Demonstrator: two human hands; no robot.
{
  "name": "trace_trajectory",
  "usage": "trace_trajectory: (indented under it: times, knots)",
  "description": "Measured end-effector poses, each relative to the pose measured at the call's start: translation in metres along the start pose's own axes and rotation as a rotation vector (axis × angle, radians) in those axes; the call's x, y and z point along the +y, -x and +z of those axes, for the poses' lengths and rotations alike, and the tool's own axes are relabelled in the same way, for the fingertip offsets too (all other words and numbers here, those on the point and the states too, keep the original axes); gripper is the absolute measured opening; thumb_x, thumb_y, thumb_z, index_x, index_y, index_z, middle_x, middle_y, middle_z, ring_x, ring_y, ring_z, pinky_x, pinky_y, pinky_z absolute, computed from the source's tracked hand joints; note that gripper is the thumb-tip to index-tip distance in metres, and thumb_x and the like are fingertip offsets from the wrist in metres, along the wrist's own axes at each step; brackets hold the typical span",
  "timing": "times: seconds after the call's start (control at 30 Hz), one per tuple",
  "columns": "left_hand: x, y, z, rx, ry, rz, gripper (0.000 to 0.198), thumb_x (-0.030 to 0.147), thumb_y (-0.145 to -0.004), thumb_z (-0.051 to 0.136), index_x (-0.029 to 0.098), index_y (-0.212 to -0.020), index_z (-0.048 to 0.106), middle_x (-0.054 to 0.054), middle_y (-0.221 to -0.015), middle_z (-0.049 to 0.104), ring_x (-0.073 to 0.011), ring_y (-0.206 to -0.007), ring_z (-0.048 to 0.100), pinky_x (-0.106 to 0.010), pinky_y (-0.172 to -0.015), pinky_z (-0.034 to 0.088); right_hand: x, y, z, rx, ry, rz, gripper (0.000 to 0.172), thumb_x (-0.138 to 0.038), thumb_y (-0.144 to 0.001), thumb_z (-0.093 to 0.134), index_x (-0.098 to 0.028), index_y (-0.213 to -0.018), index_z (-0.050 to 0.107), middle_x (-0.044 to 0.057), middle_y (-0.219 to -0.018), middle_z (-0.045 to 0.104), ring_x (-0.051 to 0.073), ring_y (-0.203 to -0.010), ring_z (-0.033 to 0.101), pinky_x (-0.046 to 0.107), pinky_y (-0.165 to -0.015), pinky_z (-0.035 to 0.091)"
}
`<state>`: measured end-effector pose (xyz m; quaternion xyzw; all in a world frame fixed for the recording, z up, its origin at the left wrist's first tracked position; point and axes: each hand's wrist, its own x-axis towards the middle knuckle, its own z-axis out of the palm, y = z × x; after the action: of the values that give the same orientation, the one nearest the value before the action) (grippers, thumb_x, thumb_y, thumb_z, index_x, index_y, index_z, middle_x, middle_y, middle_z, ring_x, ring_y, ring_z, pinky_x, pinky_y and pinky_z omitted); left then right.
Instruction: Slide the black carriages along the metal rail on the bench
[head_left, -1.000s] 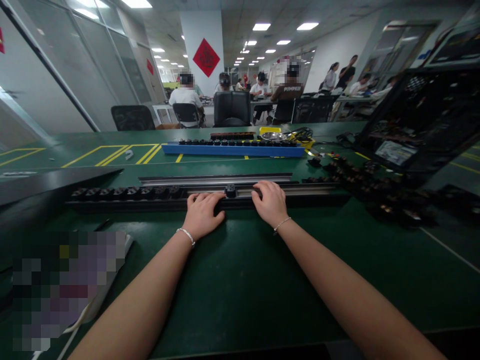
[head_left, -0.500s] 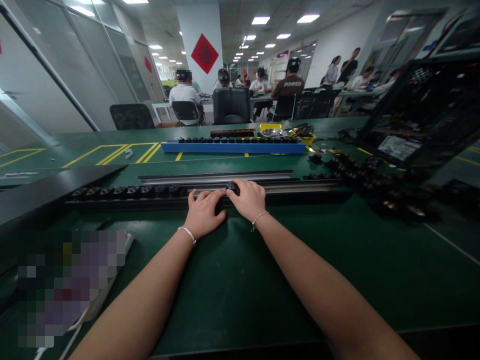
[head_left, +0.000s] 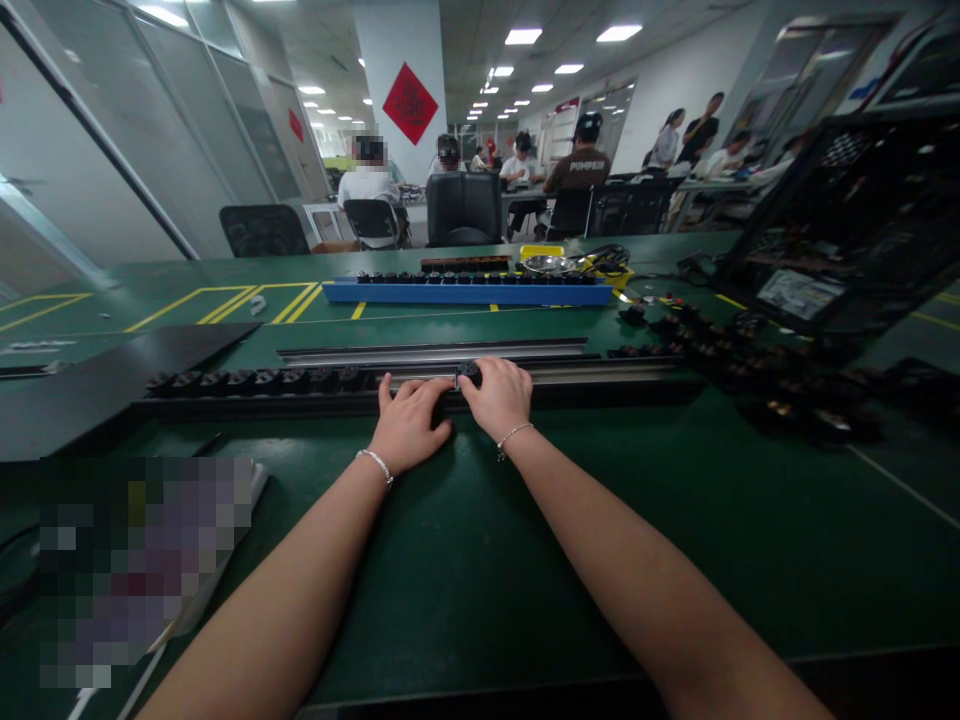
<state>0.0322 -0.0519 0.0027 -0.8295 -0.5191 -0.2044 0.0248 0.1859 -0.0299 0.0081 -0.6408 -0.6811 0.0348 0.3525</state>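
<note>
My right hand (head_left: 501,396) grips a small black part (head_left: 469,372) between thumb and fingers, right at the long black rail (head_left: 585,396) with a metallic strip along its middle. Just left of it, my left hand (head_left: 412,425) rests on the same rail, fingers spread and thumb stretched toward the right hand. Farther left, a row of similar black parts (head_left: 262,381) sits along the rail. Fingertips of both hands are partly hidden behind the knuckles, and the part's finer shape is too small to make out.
Behind the rail lies another metal rail (head_left: 435,352), then a blue strip (head_left: 465,294) lined with black parts. A heap of black parts (head_left: 780,370) lies right, below an open black case (head_left: 847,220). A blurred flat object (head_left: 157,560) is at the left front. People sit beyond.
The black part and my right hand have shifted very slightly to the right along the rail. My left hand has stayed almost in place.
</note>
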Motion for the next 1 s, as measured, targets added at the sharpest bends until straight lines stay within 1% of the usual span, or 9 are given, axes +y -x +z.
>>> trace_trajectory:
  times: [0.27, 0.63, 1.0]
  knots:
    - [-0.0008, 0.0000, 0.0000, 0.007, 0.014, 0.008, 0.051, 0.031, -0.074, 0.055, 0.030, -0.124, 0.045, -0.002, -0.122, 0.061, -0.0252, -0.115, 0.049, -0.056, -0.109, -0.006, 0.0024, 0.0014, 0.0002, 0.027, 0.025, -0.001, 0.029, -0.038, -0.083, 0.050, -0.019, -0.100, 0.061, 0.010, -0.111, 0.062, 0.025, -0.106, 0.048, 0.039, -0.094, 0.028]
    - [-0.0004, -0.0001, 0.0011, 0.020, 0.007, -0.003, 0.048, 0.030, -0.075, 0.053, 0.030, -0.122, 0.047, -0.001, -0.120, 0.062, -0.0250, -0.114, 0.049, -0.058, -0.109, -0.003, 0.0032, 0.0032, 0.0004, 0.068, 0.070, 0.001, 0.027, -0.033, -0.083, 0.048, -0.015, -0.099, 0.060, 0.012, -0.108, 0.062, 0.024, -0.106, 0.048, 0.037, -0.093, 0.030]
    - [-0.0007, 0.0009, 0.0029, 0.038, 0.006, -0.008, 0.047, 0.030, -0.075, 0.053, 0.031, -0.122, 0.047, -0.001, -0.122, 0.061, -0.0247, -0.117, 0.048, -0.057, -0.110, -0.004, 0.0042, 0.0028, -0.0007, 0.083, 0.117, 0.001, 0.025, -0.031, -0.083, 0.047, -0.014, -0.096, 0.060, 0.012, -0.104, 0.062, 0.024, -0.102, 0.049, 0.036, -0.093, 0.031]
